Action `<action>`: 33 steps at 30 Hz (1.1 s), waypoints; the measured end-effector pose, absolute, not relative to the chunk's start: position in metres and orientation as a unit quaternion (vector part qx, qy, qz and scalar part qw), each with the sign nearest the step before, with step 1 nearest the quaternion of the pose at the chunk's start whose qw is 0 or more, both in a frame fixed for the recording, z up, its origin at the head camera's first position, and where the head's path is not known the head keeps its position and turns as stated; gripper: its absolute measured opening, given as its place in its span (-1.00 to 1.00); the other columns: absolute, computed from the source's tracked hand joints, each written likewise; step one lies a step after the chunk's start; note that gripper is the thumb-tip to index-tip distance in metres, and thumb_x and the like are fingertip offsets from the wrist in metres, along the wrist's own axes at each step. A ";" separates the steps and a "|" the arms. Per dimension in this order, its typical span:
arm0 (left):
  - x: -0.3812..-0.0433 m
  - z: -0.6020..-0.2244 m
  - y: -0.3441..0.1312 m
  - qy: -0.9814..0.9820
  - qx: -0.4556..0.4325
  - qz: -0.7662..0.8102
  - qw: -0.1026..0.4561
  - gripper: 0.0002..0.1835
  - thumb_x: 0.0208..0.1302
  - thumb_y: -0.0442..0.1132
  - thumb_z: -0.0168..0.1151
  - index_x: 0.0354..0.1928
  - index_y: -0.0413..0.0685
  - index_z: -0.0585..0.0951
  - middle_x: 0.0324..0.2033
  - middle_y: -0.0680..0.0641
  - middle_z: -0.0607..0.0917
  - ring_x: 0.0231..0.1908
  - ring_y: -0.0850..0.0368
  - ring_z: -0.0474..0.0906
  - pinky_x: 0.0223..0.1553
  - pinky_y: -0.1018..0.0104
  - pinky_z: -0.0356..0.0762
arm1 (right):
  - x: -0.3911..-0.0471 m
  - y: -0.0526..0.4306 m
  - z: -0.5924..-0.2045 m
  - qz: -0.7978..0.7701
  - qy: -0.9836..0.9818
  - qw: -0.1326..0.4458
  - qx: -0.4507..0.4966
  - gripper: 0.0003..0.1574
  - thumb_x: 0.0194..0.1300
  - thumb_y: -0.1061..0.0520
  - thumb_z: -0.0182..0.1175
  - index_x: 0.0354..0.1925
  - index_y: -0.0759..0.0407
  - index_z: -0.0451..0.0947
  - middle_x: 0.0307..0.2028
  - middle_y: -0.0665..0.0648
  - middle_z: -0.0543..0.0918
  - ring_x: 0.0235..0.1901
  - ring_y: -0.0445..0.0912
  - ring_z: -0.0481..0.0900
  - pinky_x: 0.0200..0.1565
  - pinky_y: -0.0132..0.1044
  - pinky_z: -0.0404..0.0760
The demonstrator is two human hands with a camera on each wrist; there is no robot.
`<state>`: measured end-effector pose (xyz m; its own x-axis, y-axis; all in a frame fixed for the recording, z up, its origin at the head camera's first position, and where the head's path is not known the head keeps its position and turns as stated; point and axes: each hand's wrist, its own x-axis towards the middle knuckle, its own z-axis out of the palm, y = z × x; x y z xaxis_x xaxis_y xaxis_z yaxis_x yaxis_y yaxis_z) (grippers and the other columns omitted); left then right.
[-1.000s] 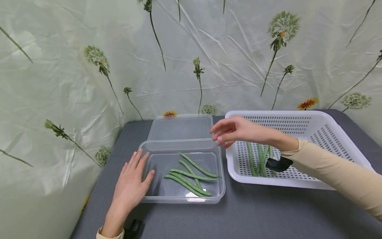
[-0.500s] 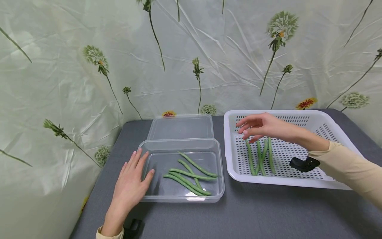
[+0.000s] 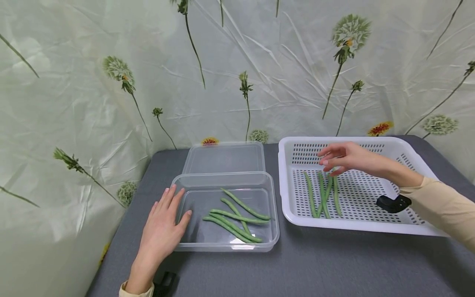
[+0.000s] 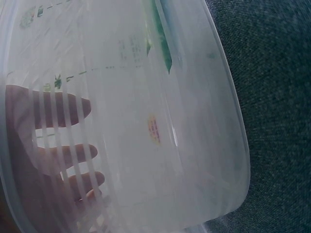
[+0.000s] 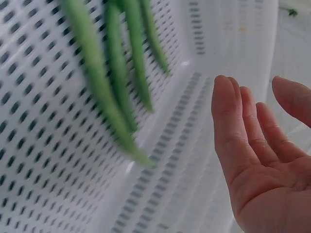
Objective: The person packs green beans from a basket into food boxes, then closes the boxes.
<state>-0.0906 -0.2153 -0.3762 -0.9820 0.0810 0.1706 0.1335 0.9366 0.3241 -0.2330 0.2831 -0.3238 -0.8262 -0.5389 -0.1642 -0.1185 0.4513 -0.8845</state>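
Note:
My left hand rests with fingers extended along the left side of a clear plastic container. Through the container's wall the fingers show blurred in the left wrist view. Several green beans lie loosely crossed on the container's floor. Over the white perforated basket hovers my right hand, fingers loosely bent and holding nothing. Below it, several more green beans lie in the basket's left part. The right wrist view shows the right palm apart from those beans.
A flat translucent lid lies behind the container. Both vessels stand on a dark grey cloth-covered table, with a narrow gap between them. A shiny flowered sheet hangs behind and at the left.
My right hand has moved right, from between the container and basket to above the basket's beans. The left hand and the beans in the container have stayed put.

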 end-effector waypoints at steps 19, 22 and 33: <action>-0.091 -0.378 -0.216 -0.980 -0.055 -0.174 0.082 -0.32 0.42 -0.06 0.15 0.48 -0.13 0.24 0.49 -0.23 0.10 0.49 -0.16 -0.10 0.36 -0.28 -0.05 | -0.241 0.316 -0.359 -0.453 0.858 0.219 -0.105 -0.39 0.40 0.30 0.11 0.28 0.64 0.22 0.15 0.53 0.44 0.06 0.16 0.55 -0.01 -0.04 0.65; -0.090 -0.378 -0.216 -0.980 -0.054 -0.175 0.083 -0.32 0.42 -0.06 0.16 0.48 -0.13 0.25 0.49 -0.23 0.11 0.49 -0.15 -0.10 0.36 -0.28 -0.04 | -0.243 0.318 -0.363 -0.466 0.847 0.236 -0.096 -0.37 0.39 0.31 0.11 0.30 0.62 0.19 0.17 0.53 0.42 0.08 0.16 0.53 0.01 -0.03 0.64; -0.091 -0.378 -0.216 -0.981 -0.050 -0.171 0.081 -0.33 0.42 -0.06 0.16 0.47 -0.13 0.25 0.49 -0.22 0.12 0.49 -0.14 -0.09 0.35 -0.29 -0.03 | -0.242 0.315 -0.376 -0.534 0.807 0.250 -0.025 -0.31 0.39 0.21 0.20 0.30 0.60 0.22 0.00 0.24 0.62 -0.14 -0.08 0.62 -0.06 -0.17 0.67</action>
